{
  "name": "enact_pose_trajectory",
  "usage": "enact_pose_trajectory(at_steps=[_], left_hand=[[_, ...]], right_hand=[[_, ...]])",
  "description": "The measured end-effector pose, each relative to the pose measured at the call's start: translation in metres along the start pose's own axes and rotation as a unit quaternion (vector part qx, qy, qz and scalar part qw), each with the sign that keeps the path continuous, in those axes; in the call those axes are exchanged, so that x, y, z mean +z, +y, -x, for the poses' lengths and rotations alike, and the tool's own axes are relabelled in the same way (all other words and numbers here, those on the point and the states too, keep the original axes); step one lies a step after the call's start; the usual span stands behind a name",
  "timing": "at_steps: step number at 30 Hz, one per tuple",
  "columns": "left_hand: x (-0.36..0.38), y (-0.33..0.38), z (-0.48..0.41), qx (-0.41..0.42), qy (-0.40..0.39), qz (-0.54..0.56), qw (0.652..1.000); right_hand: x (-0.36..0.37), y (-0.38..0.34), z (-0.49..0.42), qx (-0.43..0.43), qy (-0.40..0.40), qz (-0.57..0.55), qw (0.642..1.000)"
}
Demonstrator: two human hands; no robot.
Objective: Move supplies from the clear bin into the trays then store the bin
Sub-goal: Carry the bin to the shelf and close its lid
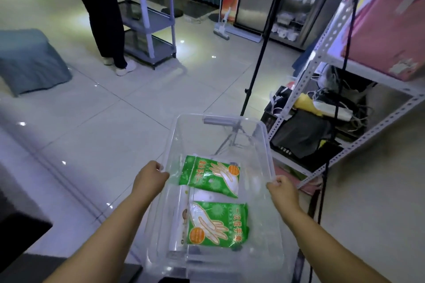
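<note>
I carry a clear plastic bin [264, 135] in front of me, above the tiled floor. My left hand [150, 179] grips its left rim and my right hand [281, 189] grips its right rim. Inside lie two green packs of disposable gloves, one toward the far end [210, 174] and one nearer me [218, 225]. A white roll in clear wrap [179, 223] lies along the bin's left side beside them. No trays are in view.
A metal shelf rack [345, 145] with bags and cables stands at the right. A black tripod pole [262, 53] rises ahead. A person [101, 14] stands by a grey cart [149, 18] at the back left. A dark counter edge [20, 225] is at my left.
</note>
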State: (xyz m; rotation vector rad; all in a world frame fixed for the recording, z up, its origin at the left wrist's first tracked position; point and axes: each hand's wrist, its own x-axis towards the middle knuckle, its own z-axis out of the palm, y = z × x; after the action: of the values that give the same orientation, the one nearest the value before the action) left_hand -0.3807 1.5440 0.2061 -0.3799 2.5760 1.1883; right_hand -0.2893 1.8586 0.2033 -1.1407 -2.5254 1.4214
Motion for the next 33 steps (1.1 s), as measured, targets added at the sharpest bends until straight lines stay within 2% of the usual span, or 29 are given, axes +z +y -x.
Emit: enact_pose_trajectory(at_steps=[8, 15, 21, 33], left_hand=[[0.002, 0.046, -0.135, -0.03, 0.038, -0.062, 0.997], [-0.018, 0.065, -0.221, -0.044, 0.038, -0.001, 0.998], [-0.058, 0.081, -0.3, -0.05, 0.046, 0.045, 0.997], [-0.143, 0.127, -0.508, -0.086, 0.113, 0.073, 0.987]], right_hand=[[0.05, -0.078, -0.105, 0.007, -0.01, 0.024, 1.0], [0.087, -0.15, -0.186, -0.02, -0.012, 0.055, 0.998], [0.141, -0.215, -0.26, -0.054, -0.049, 0.088, 0.993], [0.285, -0.36, -0.432, -0.073, -0.145, 0.009, 0.987]])
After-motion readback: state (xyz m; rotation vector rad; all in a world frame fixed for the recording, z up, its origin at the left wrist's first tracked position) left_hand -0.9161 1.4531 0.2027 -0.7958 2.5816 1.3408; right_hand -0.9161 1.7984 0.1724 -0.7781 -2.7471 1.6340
